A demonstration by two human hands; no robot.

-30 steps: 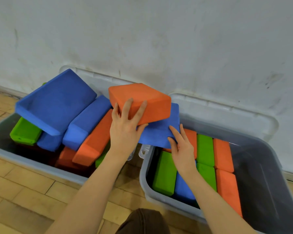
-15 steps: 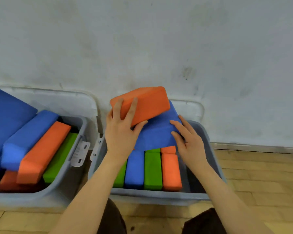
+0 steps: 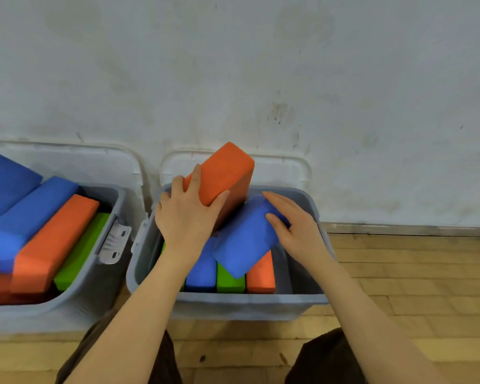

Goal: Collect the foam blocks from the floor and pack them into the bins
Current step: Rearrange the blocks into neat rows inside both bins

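While our left hand [image 3: 187, 217] grips the tilted orange block [image 3: 222, 173] above the right bin [image 3: 233, 303], thumb under it and fingers over its near end, our right hand [image 3: 297, 225] pinches the blue block [image 3: 244, 239] leaning just below.

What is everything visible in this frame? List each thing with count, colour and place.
right bin: 1, grey, in front of the person
left bin: 1, grey, beside it, partly cut off
lids: 2, pale, against the wall behind the bins
held orange block: 1, tilted above right bin
held blue block: 1, tilted, under the orange one
packed blocks: blue, green, orange visible, upright in right bin
piled blocks: blue, orange, green, in left bin
floor: wooden
hands: left grips orange block; right on blue block
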